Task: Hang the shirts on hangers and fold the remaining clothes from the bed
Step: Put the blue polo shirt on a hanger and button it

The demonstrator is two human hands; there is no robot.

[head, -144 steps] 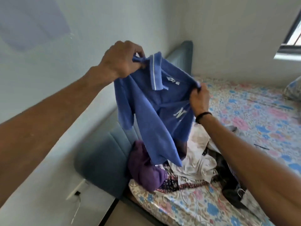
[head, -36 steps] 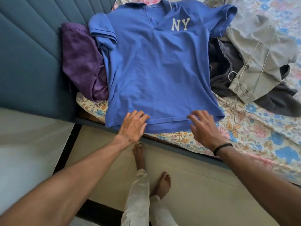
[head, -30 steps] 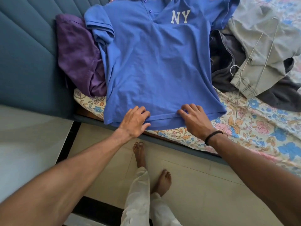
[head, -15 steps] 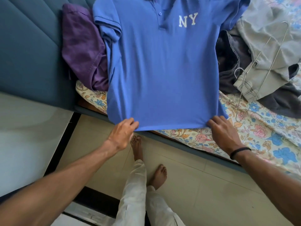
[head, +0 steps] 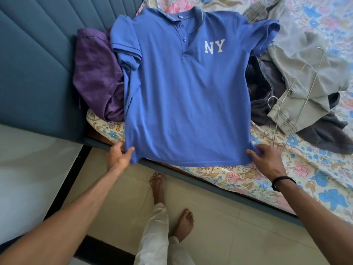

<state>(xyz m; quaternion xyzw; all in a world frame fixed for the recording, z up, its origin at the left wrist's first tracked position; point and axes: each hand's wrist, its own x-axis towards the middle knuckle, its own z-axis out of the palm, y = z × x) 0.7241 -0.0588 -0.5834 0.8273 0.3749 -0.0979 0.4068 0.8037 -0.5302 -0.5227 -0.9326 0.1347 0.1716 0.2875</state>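
On the bed point(head: 298, 169), your left hand point(head: 118, 157) and right hand point(head: 267, 161) pinch the shirt point(head: 183, 96) hem corners; its length runs away from you.

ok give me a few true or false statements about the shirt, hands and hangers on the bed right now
1. Both hands grip the blue polo shirt at its hem: left hand, right hand. True.
2. The polo lies face down. False: its NY lettering and buttons face up.
3. The wire hangers lie on the grey garment. True.
4. The purple garment lies right of the polo. False: it lies left, by the headboard.
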